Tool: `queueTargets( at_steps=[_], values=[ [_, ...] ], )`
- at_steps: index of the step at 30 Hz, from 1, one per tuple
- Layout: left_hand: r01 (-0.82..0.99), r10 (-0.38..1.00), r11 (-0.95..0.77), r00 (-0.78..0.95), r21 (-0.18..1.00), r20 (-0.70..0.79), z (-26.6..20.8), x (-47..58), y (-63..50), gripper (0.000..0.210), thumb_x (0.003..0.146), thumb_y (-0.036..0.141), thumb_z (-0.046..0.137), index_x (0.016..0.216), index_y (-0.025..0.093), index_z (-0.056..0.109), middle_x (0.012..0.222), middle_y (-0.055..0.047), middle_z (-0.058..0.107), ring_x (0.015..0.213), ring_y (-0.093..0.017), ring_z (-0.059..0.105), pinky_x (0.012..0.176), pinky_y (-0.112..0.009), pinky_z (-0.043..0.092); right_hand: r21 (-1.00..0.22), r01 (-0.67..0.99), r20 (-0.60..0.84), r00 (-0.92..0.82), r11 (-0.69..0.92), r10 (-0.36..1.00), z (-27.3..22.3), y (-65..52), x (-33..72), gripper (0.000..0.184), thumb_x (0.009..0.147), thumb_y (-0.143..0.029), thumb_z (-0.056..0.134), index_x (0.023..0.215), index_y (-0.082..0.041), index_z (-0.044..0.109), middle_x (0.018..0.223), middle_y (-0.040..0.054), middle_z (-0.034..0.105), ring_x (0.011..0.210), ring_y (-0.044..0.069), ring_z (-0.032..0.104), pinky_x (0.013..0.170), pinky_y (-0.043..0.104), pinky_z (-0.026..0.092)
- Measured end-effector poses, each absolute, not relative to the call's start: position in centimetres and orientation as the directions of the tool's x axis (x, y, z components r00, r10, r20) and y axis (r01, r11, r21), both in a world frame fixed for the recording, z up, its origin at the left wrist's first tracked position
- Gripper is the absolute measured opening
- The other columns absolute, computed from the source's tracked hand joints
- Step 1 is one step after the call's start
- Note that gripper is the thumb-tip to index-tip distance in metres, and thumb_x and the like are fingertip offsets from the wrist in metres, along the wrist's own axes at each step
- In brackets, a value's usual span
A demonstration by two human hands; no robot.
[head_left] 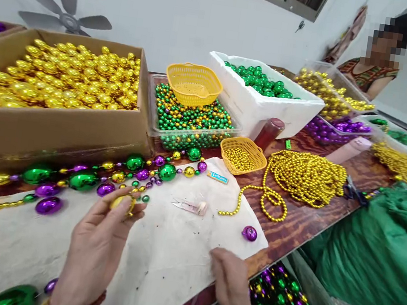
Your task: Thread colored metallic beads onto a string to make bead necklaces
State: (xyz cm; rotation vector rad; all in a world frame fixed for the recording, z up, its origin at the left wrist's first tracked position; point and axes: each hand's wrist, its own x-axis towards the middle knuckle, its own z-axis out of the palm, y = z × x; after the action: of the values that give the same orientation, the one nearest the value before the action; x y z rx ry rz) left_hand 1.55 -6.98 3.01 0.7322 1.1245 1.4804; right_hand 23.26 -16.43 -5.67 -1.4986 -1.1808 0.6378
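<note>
My left hand [97, 243] is closed around a gold bead [122, 205], pinched between thumb and fingers above the white cloth [170, 249]. Just behind it lies a string of large green, purple and gold beads [84, 180], running along the carton's foot. My right hand [228, 282], slightly blurred, hovers by the table's front edge with its fingers drawn together; whatever is in them, if anything, is hidden. A loose purple bead [250, 234] rests beyond it on the cloth. Thread snips [191, 206] with a pinkish end lie between the hands.
A carton of gold beads [56, 124], a clear bin of small beads [190, 138] and a white foam box [270, 111] line the back. Nearer are a small yellow basket [242, 170] and piled gold bead strands [306, 177]. A green sack [382, 253] stands right; a person [373, 73] is behind.
</note>
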Motion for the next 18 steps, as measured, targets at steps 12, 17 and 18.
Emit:
queueTargets(
  at_steps=[12, 17, 18],
  values=[
    [-0.304, 0.957, 0.180, -0.167, 0.935, -0.239, 1.4, 1.7, -9.4, 0.039, 0.077, 0.033, 0.073, 0.113, 0.023, 0.065, 0.112, -0.006, 0.064, 0.079, -0.014, 0.065, 0.072, -0.027, 0.051, -0.863, 0.471, 0.225, 0.681, -0.181, 0.697, -6.7, -10.8, 34.2, 0.020, 0.089, -0.038, 0.052, 0.089, -0.020, 0.059, 0.071, 0.0030, 0.063, 0.066, 0.021, 0.055, 0.067, 0.033, 0.036],
    [-0.211, 0.929, 0.263, -0.210, 0.942, -0.306, -0.3, 0.7, -11.6, 0.042, 0.072, 0.038, 0.076, 0.107, 0.017, 0.066, 0.100, -0.008, 0.068, 0.069, -0.015, 0.063, 0.065, -0.027, 0.051, -0.950, 0.311, 0.191, 0.539, 0.017, 0.821, -4.7, -9.4, 28.0, 0.019, 0.094, -0.038, 0.048, 0.095, -0.021, 0.055, 0.075, 0.0007, 0.059, 0.067, 0.017, 0.056, 0.065, 0.028, 0.043],
    [-0.196, 0.927, 0.262, -0.223, 0.945, -0.303, -0.8, 0.7, -12.0, 0.042, 0.072, 0.039, 0.076, 0.107, 0.017, 0.066, 0.098, -0.008, 0.068, 0.067, -0.016, 0.063, 0.064, -0.027, 0.050, -0.965, 0.259, 0.167, 0.470, 0.045, 0.866, -4.3, -8.9, 25.8, 0.019, 0.095, -0.038, 0.046, 0.096, -0.021, 0.054, 0.073, -0.0001, 0.059, 0.065, 0.016, 0.057, 0.061, 0.027, 0.044]
  ],
)
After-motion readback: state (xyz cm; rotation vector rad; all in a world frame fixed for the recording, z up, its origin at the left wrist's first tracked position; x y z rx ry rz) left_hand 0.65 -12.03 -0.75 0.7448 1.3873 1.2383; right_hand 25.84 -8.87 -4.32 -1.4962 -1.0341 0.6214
